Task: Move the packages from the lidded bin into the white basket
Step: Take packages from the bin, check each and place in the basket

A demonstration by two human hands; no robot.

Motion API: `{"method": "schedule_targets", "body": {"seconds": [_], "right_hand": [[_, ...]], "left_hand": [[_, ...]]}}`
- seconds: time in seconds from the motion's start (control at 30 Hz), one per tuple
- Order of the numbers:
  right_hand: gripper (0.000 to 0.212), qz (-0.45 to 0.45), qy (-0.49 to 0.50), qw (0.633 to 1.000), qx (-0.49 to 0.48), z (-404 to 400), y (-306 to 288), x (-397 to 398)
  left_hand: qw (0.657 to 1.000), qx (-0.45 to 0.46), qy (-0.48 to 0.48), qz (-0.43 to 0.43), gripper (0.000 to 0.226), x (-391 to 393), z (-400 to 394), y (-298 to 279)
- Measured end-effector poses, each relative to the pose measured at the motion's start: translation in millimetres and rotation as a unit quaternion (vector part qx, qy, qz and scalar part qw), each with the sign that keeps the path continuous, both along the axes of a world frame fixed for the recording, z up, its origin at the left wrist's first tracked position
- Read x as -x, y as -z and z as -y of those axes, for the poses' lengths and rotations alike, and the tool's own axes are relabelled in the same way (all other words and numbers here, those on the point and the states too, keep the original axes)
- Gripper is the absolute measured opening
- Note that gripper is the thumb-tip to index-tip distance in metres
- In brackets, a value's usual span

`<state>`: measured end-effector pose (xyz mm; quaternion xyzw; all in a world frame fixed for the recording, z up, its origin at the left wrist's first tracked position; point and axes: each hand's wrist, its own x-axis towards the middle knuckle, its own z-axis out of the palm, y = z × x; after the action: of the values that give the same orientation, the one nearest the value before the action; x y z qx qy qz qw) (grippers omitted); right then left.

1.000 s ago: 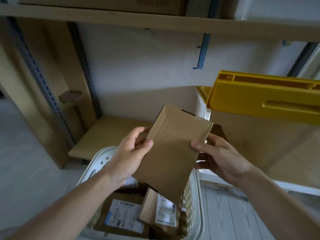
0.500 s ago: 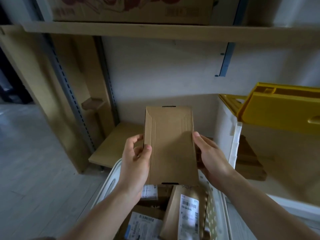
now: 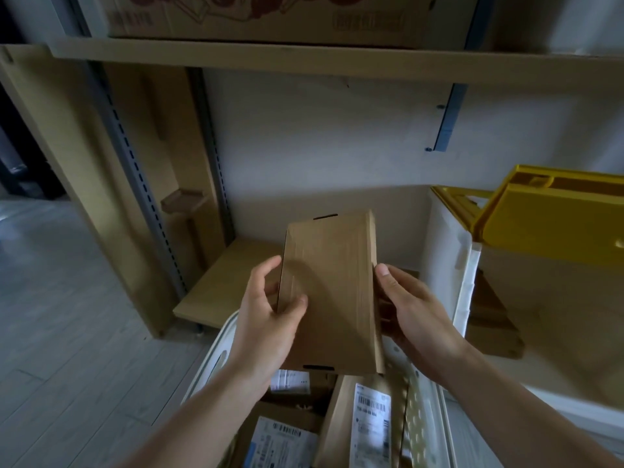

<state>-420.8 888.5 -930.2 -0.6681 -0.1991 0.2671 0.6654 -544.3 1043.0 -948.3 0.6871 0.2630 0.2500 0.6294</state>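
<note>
Package (image 3: 332, 292) edge-held above basket (image 3: 216, 359)

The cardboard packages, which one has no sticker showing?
The plain cardboard package, held in both hands above the white basket. The packages in the basket show white barcode labels.

The floor (image 3: 67, 332) was pale grey planks. A white basket (image 3: 216, 352) stood on it, with labelled packages (image 3: 368, 420) lying inside. A wooden shelving unit rose from the floor behind, its grey slotted upright (image 3: 135, 170) running down to a low shelf (image 3: 229, 282) of light wood, just beyond the basket's far rim. To the right, a lower board (image 3: 557, 332) carried a white bin (image 3: 452, 265) with a yellow lid (image 3: 553, 214) raised, and a flat brown piece (image 3: 493, 319) beside the bin. An upper shelf (image 3: 304, 59) held a cardboard box (image 3: 270, 15) with printed markings
</note>
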Motion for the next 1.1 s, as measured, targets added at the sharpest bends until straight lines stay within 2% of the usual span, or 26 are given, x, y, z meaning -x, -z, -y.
{"method": "schedule_targets", "body": {"seconds": [0.17, 0.3, 0.37, 0.47, 0.63, 0.8, 0.93, 1.03, 1.1], "right_hand": [[0.033, 0.011, -0.023, 1.0, 0.003, 1, 0, 4], [0.038, 0.012, -0.028, 1.0, 0.006, 3, -3, 5], [0.035, 0.008, -0.034, 0.999, -0.001, 6, -2, 3], [0.038, -0.003, -0.07, 0.997, -0.03, 10, 1, 3], [0.031, 0.052, -0.128, 0.989, -0.049, 11, 1, 6], [0.033, 0.061, -0.133, 0.989, -0.02, 10, 4, 7], [0.052, 0.029, -0.143, 0.989, 0.013, 11, 10, 6], [0.05, 0.004, -0.147, 0.989, 0.016, 11, 13, 6], [0.048, -0.022, -0.129, 0.991, 0.014, 10, 13, 6]], "left_hand": [[0.997, 0.0, 0.078, 0.005, 0.06, -1, 15, -6], [0.996, -0.039, 0.08, 0.003, 0.074, -3, 22, -1], [0.995, -0.056, 0.088, 0.001, 0.078, -4, 24, 0], [0.991, 0.005, 0.134, 0.022, 0.079, -5, 29, -2], [0.974, 0.097, 0.2, 0.045, 0.102, -5, 35, -5], [0.968, 0.129, 0.21, 0.051, 0.085, -6, 35, -4], [0.967, 0.133, 0.211, 0.041, 0.081, -6, 35, -5], [0.968, 0.129, 0.21, 0.039, 0.078, -5, 35, -7], [0.97, 0.122, 0.208, 0.038, 0.067, -5, 35, -6]]}}
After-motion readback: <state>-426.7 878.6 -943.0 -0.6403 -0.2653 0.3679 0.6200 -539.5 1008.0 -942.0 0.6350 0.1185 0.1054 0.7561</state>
